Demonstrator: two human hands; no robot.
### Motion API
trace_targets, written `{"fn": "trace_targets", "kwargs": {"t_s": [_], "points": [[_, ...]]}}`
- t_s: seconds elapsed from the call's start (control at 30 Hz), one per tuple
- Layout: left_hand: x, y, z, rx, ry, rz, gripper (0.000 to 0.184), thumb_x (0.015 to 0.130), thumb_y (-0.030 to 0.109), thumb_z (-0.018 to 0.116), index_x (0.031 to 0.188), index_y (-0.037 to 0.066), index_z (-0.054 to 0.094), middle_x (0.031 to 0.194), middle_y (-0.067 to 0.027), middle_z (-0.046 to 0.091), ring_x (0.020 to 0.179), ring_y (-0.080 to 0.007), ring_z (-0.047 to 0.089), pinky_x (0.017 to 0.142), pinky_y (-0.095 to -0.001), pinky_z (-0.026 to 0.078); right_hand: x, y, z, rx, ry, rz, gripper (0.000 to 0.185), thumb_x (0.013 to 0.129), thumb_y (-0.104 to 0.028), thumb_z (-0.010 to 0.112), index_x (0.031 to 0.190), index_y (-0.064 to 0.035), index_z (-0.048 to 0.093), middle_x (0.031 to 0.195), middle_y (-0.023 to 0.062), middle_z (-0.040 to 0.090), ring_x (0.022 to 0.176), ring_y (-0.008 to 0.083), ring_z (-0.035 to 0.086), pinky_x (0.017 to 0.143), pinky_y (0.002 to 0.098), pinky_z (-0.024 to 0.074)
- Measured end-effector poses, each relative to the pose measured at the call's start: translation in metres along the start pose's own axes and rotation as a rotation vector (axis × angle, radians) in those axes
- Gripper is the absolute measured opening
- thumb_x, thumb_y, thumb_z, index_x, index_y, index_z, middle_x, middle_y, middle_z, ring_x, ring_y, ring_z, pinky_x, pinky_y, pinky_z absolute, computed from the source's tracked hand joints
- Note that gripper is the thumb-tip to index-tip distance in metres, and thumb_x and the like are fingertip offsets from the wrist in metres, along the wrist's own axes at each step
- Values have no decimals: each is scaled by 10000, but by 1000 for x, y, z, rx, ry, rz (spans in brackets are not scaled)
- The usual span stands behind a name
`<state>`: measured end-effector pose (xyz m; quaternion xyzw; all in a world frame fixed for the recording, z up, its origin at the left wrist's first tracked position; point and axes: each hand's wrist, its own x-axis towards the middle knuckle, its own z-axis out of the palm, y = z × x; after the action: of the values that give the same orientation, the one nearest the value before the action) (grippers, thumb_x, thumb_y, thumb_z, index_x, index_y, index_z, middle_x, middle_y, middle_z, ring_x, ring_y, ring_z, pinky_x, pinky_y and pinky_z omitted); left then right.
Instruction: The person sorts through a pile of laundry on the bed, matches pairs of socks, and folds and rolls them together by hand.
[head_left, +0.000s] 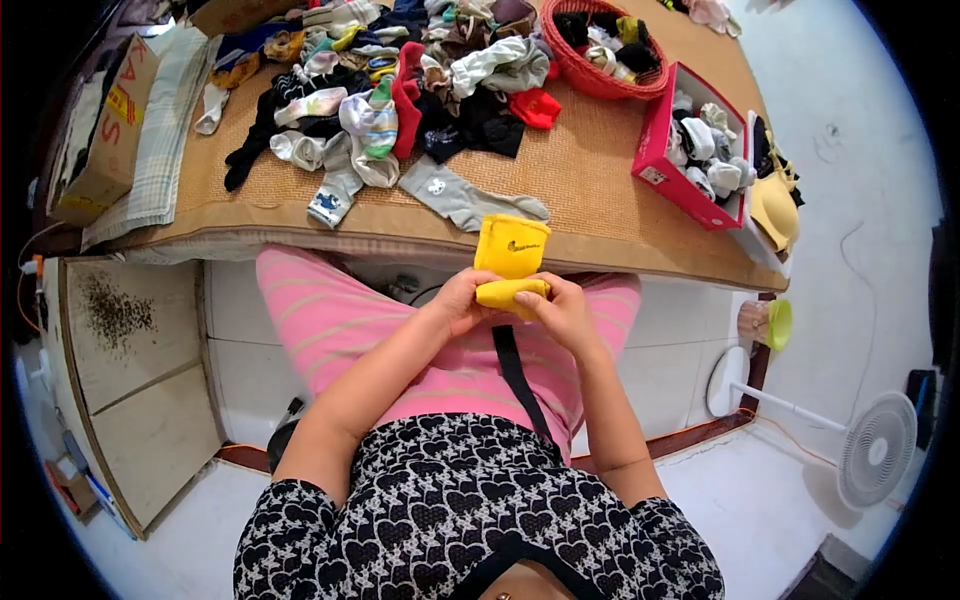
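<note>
A yellow sock [514, 248] is held over my lap, its lower part rolled up and its flat upper part standing towards the mat's edge. My left hand [463, 302] grips the left end of the roll. Around the right end are the closed fingers of my right hand [565, 312], thumb on the near side. Just beyond the yellow sock lies a grey sock [465, 200] on the woven mat [590, 215]. Farther back spreads a heap of mixed socks [370, 115], with a red sock [407, 98] among them.
A red basket [580, 82] with socks stands at the back right, near a pink box [655, 150] of rolled socks. Beside that box lies a yellow bra [775, 208]. A cardboard box [115, 150] is at the left. A white fan [876, 450] stands at the lower right.
</note>
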<state>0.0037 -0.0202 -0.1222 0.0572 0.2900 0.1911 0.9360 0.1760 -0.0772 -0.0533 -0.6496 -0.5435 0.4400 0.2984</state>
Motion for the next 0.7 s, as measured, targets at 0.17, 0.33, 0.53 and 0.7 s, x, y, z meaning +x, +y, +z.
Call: {"fn": "trace_targets", "kwargs": {"t_s": [0.17,0.33,0.53,0.7], "points": [[-7,2,10,-52,47,99,359,842,153,522,1156,-20,523,1100,-129,607,968,-240,622,823,-353,518,7,17,8,461,0,281,277,805,-206,703,934,4,576,812,50,641,707,87,587,616,271,481],[-10,4,22,481,-10,270,401,807,129,584,1180,2,512,1094,-101,609,943,-210,628,811,-320,514,5,16,13,129,181,179,372,745,-186,747,1018,-28,551,880,108,633,791,213,601,693,335,490],[-19,11,32,170,38,233,405,808,137,602,1182,10,513,1071,-79,613,923,-188,624,832,-312,506,-10,-30,-1,-546,194,-570,451,634,-127,750,1055,-94,589,1119,75,555,1019,299,494,874,388,422],[-23,7,33,20,-44,66,364,836,145,553,1167,-2,517,1054,-89,612,915,-182,623,810,-305,509,-3,-20,-11,-273,167,-375,330,664,-117,762,951,-64,609,837,46,628,764,215,581,771,326,469]]}}
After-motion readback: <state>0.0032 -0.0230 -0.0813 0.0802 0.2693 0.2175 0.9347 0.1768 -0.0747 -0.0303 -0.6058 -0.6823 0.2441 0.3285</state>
